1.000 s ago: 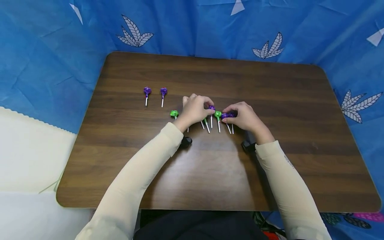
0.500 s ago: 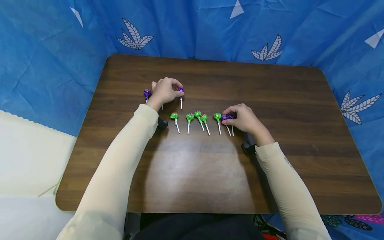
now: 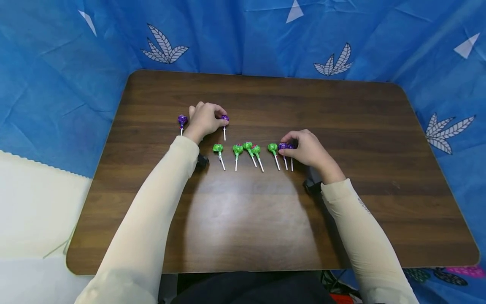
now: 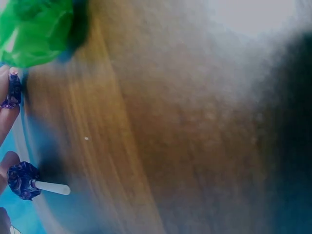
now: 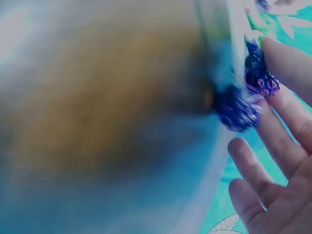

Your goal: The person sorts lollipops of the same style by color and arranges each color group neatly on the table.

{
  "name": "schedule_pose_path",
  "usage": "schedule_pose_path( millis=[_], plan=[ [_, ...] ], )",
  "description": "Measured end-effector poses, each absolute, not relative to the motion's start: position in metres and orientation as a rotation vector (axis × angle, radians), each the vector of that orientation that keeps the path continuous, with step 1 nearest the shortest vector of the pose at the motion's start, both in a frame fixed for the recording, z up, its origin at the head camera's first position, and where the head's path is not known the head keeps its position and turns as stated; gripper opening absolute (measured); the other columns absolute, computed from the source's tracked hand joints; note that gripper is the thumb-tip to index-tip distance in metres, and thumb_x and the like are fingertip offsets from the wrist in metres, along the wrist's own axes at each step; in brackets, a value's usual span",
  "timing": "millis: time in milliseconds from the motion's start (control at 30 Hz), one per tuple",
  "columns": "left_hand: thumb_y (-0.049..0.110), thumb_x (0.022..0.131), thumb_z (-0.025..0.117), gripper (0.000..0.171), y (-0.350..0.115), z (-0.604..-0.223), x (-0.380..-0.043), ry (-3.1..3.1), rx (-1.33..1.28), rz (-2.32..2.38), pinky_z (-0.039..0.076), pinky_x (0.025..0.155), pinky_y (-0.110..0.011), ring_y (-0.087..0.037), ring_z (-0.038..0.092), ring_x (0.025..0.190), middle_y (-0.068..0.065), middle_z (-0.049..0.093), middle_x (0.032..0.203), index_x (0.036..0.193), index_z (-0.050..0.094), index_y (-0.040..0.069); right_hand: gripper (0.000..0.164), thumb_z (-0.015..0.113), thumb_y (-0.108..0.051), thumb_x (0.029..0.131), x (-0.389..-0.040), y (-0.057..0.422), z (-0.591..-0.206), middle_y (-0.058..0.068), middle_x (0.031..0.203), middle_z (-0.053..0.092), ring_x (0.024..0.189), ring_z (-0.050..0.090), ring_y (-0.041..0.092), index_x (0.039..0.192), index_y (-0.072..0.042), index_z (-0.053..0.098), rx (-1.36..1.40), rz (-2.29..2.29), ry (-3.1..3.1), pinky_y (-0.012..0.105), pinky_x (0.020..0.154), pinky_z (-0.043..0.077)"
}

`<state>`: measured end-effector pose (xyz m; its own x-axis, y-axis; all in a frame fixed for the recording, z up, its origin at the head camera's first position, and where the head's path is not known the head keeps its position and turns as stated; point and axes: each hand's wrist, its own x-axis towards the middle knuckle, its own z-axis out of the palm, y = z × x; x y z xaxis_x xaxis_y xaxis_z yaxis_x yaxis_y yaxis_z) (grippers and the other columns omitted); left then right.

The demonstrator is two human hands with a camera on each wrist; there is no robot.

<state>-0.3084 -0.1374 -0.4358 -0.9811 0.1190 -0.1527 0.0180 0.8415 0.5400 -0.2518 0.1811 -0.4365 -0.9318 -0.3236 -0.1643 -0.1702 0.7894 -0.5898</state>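
At the upper left of the table, my left hand pinches a purple-wrapped lollipop between thumb and finger, its white stick pointing toward me. Another purple lollipop sits by the other fingers in the left wrist view; the hand mostly hides it in the head view. Further left lies a third, the outer purple lollipop. My right hand pinches a purple lollipop at the right end of the middle row, with a second purple lollipop against its fingers.
Several green lollipops lie in a loose row between the hands, from the leftmost green lollipop to a green lollipop beside the right fingertips. The brown wooden table is bordered by a blue patterned cloth.
My left hand has carried a purple lollipop from the middle row to the upper left, right of the two other purple ones. The right hand has stayed in nearly the same place.
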Motion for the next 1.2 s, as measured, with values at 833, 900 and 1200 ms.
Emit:
schedule_pose_path(
  millis=[833,900,1200],
  plan=[
    [0.04,0.088,0.074,0.029,-0.128,-0.437,-0.307,2.873,0.126,0.733,0.023,0.1,-0.048,-0.024,0.045,0.111,0.002,0.072,0.102,0.11,0.074,0.021,0.032,0.076,-0.036,0.087,-0.332,0.088,-0.421,0.004,0.103,0.065,0.1,0.055,0.023,0.107,-0.014,0.066,-0.145,-0.756,2.652,0.045,0.097,0.035],
    [0.041,0.088,0.074,0.028,-0.128,-0.438,-0.307,2.874,0.132,0.731,0.023,0.1,-0.048,-0.024,0.045,0.111,0.002,0.072,0.102,0.109,0.074,0.021,0.031,0.076,-0.037,0.087,-0.332,0.086,-0.423,0.004,0.102,0.065,0.101,0.055,0.023,0.107,-0.014,0.066,-0.149,-0.734,2.66,0.046,0.098,0.033],
    [0.04,0.09,0.072,0.032,-0.131,-0.438,-0.308,2.871,0.142,0.748,0.023,0.1,-0.048,-0.025,0.047,0.113,0.001,0.072,0.112,0.115,0.072,0.021,0.036,0.075,-0.042,0.087,-0.331,0.077,-0.424,0.003,0.102,0.066,0.102,0.055,0.022,0.107,-0.015,0.066,-0.239,-0.586,2.744,0.047,0.1,0.033]
  ],
)
